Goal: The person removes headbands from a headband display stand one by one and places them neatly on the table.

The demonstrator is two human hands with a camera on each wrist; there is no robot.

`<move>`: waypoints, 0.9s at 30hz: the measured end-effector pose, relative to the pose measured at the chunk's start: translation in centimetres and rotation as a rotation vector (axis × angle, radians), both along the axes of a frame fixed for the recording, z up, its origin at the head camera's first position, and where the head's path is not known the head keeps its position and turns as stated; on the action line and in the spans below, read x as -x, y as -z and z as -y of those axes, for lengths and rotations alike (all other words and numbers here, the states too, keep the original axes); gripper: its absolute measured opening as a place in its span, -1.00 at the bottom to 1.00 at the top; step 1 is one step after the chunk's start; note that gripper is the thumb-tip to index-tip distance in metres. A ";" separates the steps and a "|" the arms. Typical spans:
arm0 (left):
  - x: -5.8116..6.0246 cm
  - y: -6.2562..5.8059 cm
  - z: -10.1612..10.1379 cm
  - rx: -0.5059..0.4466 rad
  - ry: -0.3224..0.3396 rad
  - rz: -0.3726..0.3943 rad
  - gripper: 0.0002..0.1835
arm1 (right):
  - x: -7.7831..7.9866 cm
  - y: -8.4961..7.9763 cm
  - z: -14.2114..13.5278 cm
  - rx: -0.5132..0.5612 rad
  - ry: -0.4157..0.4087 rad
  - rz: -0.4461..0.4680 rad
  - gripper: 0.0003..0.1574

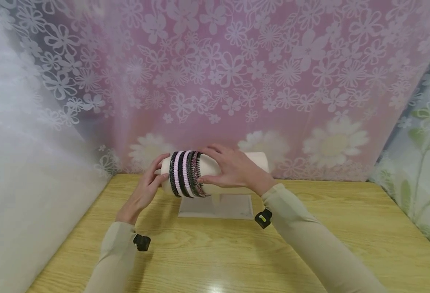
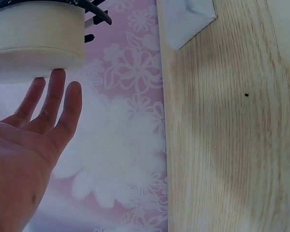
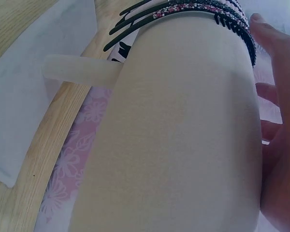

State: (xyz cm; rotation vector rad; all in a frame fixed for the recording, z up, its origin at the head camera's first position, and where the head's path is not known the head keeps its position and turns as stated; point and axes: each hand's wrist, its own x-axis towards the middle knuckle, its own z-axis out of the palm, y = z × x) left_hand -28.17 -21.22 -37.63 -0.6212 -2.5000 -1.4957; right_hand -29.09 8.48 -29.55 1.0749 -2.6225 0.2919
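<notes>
Several headbands [image 1: 180, 175], black, pale pink and glittery, sit side by side around the left half of a cream padded roll [image 1: 257, 161] on a stand. At the roll's left end, my left hand [image 1: 144, 192] touches it with spread, nearly straight fingers; in the left wrist view the fingertips [image 2: 58, 73] meet its end face. My right hand [image 1: 235, 167] spans the roll with thumb in front and fingers behind, at the edge of the rightmost headband, a pink-glitter one [image 3: 188, 8] with dark comb teeth. Its thumb tip lies right at that band in the right wrist view.
The stand's white flat base [image 1: 237, 205] rests on a wood-grain table [image 1: 207, 248]. A pink floral curtain [image 1: 233, 69] hangs right behind the table, with a white sheet [image 1: 28, 162] along the left side. Both wrists carry small black cameras [image 1: 141, 242].
</notes>
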 end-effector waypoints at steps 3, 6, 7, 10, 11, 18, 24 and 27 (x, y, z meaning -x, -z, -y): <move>0.0 0.1 -0.2 0.005 -0.003 -0.001 -0.41 | 0.0 0.2 0.2 -0.045 0.048 0.002 0.12; 0.0 0.2 -0.3 0.014 -0.009 -0.003 -0.41 | 0.1 0.5 0.4 -0.096 0.087 -0.020 0.17; 0.1 0.2 -0.3 0.012 -0.010 -0.002 -0.41 | 0.1 0.6 0.4 -0.111 0.097 -0.028 0.18; 0.2 0.2 -0.3 0.015 -0.018 -0.005 -0.41 | 0.1 0.7 0.6 -0.137 0.120 -0.051 0.20; 0.2 0.1 -0.2 0.016 -0.020 -0.007 -0.40 | 0.0 0.7 0.6 -0.141 0.123 -0.057 0.21; 0.0 -0.2 -0.3 0.040 -0.031 -0.023 -0.38 | -0.1 0.6 0.8 -0.159 0.137 -0.075 0.20; 0.1 -0.2 -0.3 0.042 -0.030 -0.032 -0.39 | -0.2 0.5 0.8 -0.169 0.146 -0.062 0.19; 0.2 -0.1 -0.3 0.032 -0.031 -0.029 -0.39 | -0.2 0.5 0.9 -0.163 0.146 -0.050 0.18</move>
